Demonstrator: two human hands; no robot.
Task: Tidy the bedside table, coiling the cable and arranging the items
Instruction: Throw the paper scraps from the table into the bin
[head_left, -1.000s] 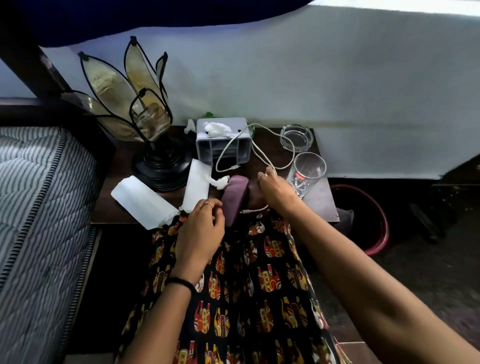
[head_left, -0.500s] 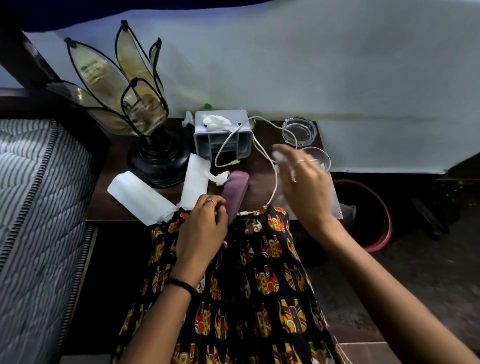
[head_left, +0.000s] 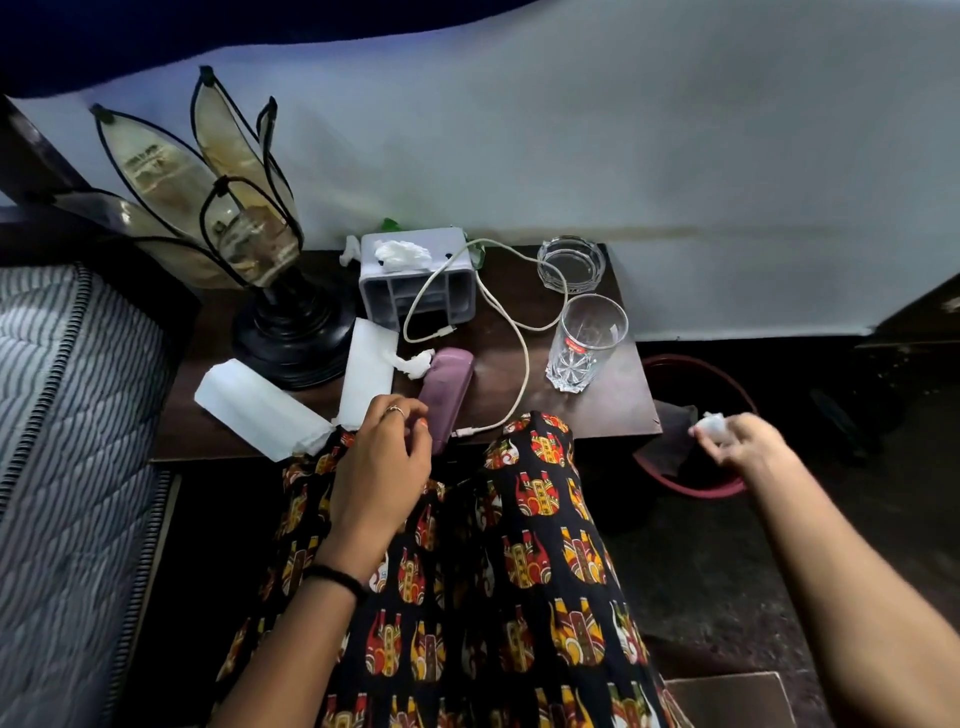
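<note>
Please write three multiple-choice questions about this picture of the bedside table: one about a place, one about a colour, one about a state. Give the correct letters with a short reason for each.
1. Where is the right hand?
A. on the table
B. over the red bin, off the table's right edge
C. on the lamp

2. What colour is the case near the left hand?
A. purple
B. green
C. yellow

3. What state is the white cable in?
A. coiled
B. loose, in open loops
C. in the glass

Answers:
1 B: the hand holds a white wad above the red bin.
2 A: its shell is purple.
3 B: it trails from the grey box to the table front.
</note>
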